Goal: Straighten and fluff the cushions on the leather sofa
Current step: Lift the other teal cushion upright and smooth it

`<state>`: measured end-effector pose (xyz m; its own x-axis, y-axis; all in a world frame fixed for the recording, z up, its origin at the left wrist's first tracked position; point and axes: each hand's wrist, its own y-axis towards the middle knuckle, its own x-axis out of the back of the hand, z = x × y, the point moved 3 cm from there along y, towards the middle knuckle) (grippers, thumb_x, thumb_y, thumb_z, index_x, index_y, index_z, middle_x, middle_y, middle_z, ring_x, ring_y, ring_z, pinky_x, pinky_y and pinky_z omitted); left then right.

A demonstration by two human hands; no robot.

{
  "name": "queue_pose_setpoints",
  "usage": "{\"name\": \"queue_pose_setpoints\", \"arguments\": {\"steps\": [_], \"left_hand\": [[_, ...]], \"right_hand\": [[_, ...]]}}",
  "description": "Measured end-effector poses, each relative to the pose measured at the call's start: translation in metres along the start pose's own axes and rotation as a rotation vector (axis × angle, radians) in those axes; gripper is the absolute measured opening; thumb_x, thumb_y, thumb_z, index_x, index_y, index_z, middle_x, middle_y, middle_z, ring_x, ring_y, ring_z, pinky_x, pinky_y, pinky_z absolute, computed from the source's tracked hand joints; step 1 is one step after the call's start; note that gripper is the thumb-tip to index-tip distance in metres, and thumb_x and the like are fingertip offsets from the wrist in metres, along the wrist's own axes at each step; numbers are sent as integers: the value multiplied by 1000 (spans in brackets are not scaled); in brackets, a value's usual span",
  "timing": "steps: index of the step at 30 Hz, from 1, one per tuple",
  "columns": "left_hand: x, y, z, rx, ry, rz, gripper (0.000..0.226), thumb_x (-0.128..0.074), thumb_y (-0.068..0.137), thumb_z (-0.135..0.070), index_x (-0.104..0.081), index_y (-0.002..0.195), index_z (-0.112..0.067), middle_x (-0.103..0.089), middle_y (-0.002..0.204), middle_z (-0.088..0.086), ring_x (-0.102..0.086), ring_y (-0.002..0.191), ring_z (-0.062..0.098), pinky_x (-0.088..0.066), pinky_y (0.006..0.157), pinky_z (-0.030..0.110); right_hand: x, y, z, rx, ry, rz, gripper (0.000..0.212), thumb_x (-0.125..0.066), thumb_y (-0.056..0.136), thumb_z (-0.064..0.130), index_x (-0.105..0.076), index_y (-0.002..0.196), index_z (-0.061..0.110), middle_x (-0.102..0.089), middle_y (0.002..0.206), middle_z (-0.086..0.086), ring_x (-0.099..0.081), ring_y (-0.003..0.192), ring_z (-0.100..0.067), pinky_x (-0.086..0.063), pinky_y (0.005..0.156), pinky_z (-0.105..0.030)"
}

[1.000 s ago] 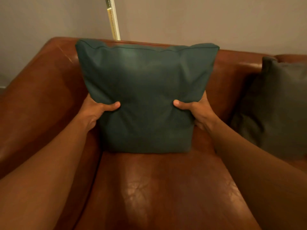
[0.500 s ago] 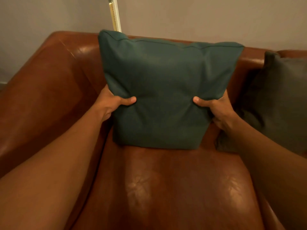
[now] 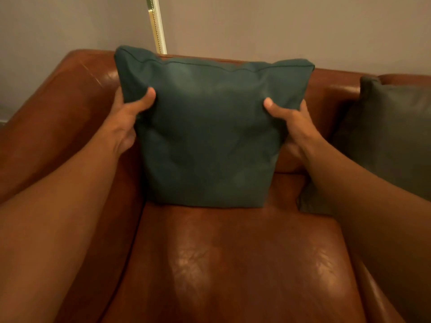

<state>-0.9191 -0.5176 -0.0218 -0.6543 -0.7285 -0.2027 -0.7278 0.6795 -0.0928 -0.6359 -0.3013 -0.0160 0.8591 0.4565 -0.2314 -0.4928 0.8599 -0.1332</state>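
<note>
A dark teal cushion (image 3: 210, 136) stands upright on the brown leather sofa (image 3: 233, 264), leaning against the backrest in the left corner seat. My left hand (image 3: 126, 122) grips its upper left edge, thumb on the front face, fingers behind. My right hand (image 3: 293, 122) grips the upper right edge the same way. The cushion's bottom edge rests on the seat. A second, dark grey-green cushion (image 3: 391, 134) leans on the backrest to the right, partly hidden by my right forearm.
The sofa's left armrest (image 3: 46, 127) rises beside my left forearm. Behind the backrest is a plain grey wall with a thin gold-coloured pole (image 3: 156, 24). The shiny seat cushion fills the foreground.
Both hands have slid from the cushion's lower sides up to its upper sides. The cushion shifted right, then settled back against the backrest, standing straighter on the seat.
</note>
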Motion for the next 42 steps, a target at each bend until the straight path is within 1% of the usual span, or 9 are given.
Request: {"name": "queue_pose_setpoints", "arguments": {"steps": [5,12,14,16,18,21,25,28,42], "left_hand": [[-6,19,-21,-43,34,-201,62,-94,72,-36,-65,125,-24,-76,122,-5,-73,111,12,-59,98,33],[-4,28,-17,-128,30,-460,24,-90,79,-31,-70,92,-26,-76,98,-7,-73,90,8,-60,89,28],[-5,25,-20,-174,161,-515,28,-85,82,-39,-64,98,-29,-70,100,-9,-67,88,4,-57,91,26],[-4,9,-26,-292,440,-536,54,-76,84,-53,-57,128,-28,-63,127,-3,-62,115,10,-48,108,31],[-4,-17,-30,-486,776,-403,88,-72,84,-59,-37,156,-24,-39,161,5,-37,149,21,-29,124,36],[-20,-58,-11,-729,1298,-30,119,-80,71,-69,-16,165,-33,-2,174,11,0,161,33,-7,124,66],[-51,-75,35,-647,1654,215,150,-81,45,-83,9,161,-50,24,171,14,21,157,41,-7,111,86],[-69,-59,43,-526,1682,198,160,-83,38,-82,16,159,-51,35,167,11,27,154,44,-7,108,88],[-78,-16,55,-375,1779,179,162,-84,42,-81,31,153,-52,47,160,8,35,151,42,-5,108,88]], "right_hand": [[4,16,18,36,-48,-168,58,-93,73,6,-69,127,5,-80,113,-5,-78,103,-20,-64,89,-38],[1,27,26,90,-151,-256,54,-92,76,5,-71,125,3,-79,106,-4,-76,98,-18,-63,89,-36],[0,21,29,154,-262,-289,69,-95,71,22,-67,132,7,-75,116,-2,-73,108,-18,-59,100,-40],[1,4,34,316,-510,-319,97,-92,69,42,-50,151,12,-60,140,-4,-58,133,-21,-45,117,-41],[-1,-24,37,523,-814,-302,111,-86,75,54,-30,163,17,-36,163,-11,-31,154,-29,-26,128,-47],[-16,-65,22,746,-1218,-104,112,-77,75,69,-23,166,31,-12,174,-16,-6,161,-42,-16,120,-70],[-40,-78,-28,515,-1633,206,141,-82,56,80,11,160,56,31,171,-11,27,154,-50,-12,109,-89],[-47,-64,-37,400,-1710,183,152,-87,53,75,22,157,56,44,164,-10,35,149,-52,-11,107,-89],[-61,-18,-54,270,-1826,129,152,-83,57,77,30,155,51,49,159,-16,37,146,-57,-10,110,-87]]}}
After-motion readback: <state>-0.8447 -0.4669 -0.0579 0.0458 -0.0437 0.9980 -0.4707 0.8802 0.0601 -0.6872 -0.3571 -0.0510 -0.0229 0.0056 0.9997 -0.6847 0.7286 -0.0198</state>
